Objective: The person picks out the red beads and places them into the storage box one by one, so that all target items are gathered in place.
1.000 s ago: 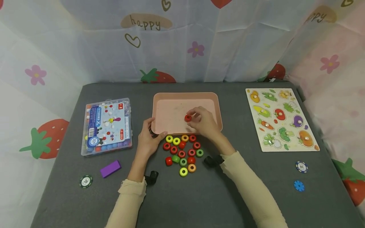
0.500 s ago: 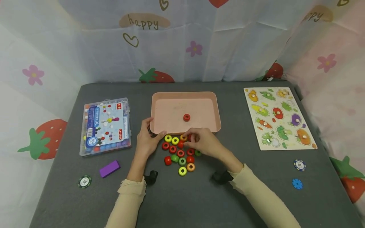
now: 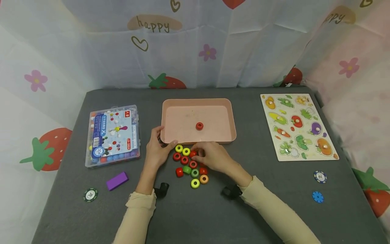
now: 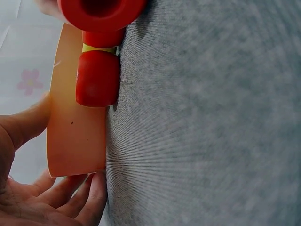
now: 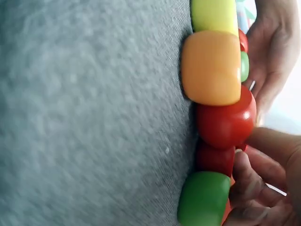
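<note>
My left hand grips the near left corner of a shallow pink tray, thumb at its front wall and fingers around the side. One red bead lies inside the tray. In front of it several red, yellow, green and orange beads are clustered on the table. My right hand is over the right part of the cluster, hiding some beads. Its thumb and index fingertip are on either side of another red bead. The right wrist view shows an orange bead and a green bead close by.
On the left are a clear case of coloured balls, a purple block and a dark green chip. On the right lie a vegetable puzzle board, a dark blue-and-white chip and a blue disc.
My right hand released a red bead in the tray, withdrew toward me to the cluster, then shifted slightly left among the beads. My left hand stays at the tray corner.
</note>
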`<state>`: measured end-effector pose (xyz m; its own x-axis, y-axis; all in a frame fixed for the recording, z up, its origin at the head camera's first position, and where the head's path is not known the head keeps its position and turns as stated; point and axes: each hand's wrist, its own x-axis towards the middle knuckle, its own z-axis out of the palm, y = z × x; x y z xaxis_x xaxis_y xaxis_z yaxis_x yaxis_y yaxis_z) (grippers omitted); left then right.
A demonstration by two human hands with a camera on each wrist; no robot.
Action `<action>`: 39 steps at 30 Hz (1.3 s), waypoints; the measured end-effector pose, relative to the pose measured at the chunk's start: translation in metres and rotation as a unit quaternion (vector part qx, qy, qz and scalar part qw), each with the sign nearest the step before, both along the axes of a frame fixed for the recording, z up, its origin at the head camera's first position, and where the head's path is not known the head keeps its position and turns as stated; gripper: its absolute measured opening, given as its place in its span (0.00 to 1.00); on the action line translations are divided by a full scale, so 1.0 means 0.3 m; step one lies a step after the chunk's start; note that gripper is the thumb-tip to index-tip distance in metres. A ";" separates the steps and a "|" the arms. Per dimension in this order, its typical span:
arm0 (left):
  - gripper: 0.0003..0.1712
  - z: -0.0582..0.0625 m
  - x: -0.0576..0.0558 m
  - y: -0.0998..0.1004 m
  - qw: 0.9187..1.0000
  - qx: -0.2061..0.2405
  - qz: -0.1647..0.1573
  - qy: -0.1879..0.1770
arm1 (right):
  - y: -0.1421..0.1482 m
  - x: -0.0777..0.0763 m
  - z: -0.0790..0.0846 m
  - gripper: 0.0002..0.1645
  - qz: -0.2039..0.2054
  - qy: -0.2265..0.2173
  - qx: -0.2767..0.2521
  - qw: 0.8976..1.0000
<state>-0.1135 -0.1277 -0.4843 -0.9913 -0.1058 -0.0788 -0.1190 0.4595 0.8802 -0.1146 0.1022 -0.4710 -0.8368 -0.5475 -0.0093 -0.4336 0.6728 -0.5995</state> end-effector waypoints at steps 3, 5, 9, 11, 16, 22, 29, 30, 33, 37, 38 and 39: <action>0.44 0.000 0.000 0.001 1.000 0.002 0.001 -0.001 | 0.010 -0.005 0.008 0.13 0.011 0.020 -0.028 0.999; 0.44 -0.001 0.000 0.002 1.000 0.004 0.002 -0.001 | 0.020 -0.014 0.017 0.13 0.015 0.030 -0.058 0.998; 0.45 -0.001 -0.001 0.001 1.000 0.004 0.002 -0.003 | 0.044 -0.050 0.040 0.13 0.002 0.036 -0.122 0.992; 0.44 0.000 -0.002 0.000 1.000 0.004 0.002 -0.004 | 0.055 -0.079 0.043 0.13 -0.020 0.033 -0.153 0.988; 0.44 0.004 -0.001 0.001 1.000 0.006 0.001 -0.007 | 0.086 -0.156 0.034 0.16 -0.085 0.024 -0.203 0.975; 0.44 0.005 0.001 0.000 1.000 0.005 0.003 -0.005 | 0.108 -0.219 0.008 0.20 -0.144 0.001 -0.164 0.976; 0.44 0.002 0.000 -0.002 1.000 0.001 0.003 -0.007 | 0.105 -0.237 -0.009 0.17 -0.191 -0.031 -0.142 0.971; 0.44 0.002 0.000 -0.002 1.000 0.001 0.003 -0.008 | 0.104 -0.237 -0.009 0.17 -0.194 -0.030 -0.140 0.970; 0.44 0.001 -0.001 -0.001 1.000 0.002 0.003 -0.008 | 0.099 -0.239 -0.010 0.17 -0.199 -0.030 -0.140 0.969; 0.44 -0.001 -0.001 -0.001 1.000 0.001 0.003 -0.007 | 0.094 -0.242 -0.013 0.17 -0.201 -0.037 -0.140 0.969; 0.44 -0.001 -0.001 -0.001 1.000 0.001 0.003 -0.007 | 0.094 -0.242 -0.013 0.18 -0.202 -0.038 -0.138 0.969; 0.44 -0.001 -0.001 -0.001 1.000 0.001 0.004 -0.007 | 0.094 -0.242 -0.014 0.18 -0.201 -0.039 -0.135 0.969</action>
<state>-0.1138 -0.1281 -0.4846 -0.9892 -0.1131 -0.0930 -0.1349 0.4566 0.8794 -0.1873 0.1303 -0.4751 -0.9856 -0.1680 0.0181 -0.1155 0.5914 -0.7980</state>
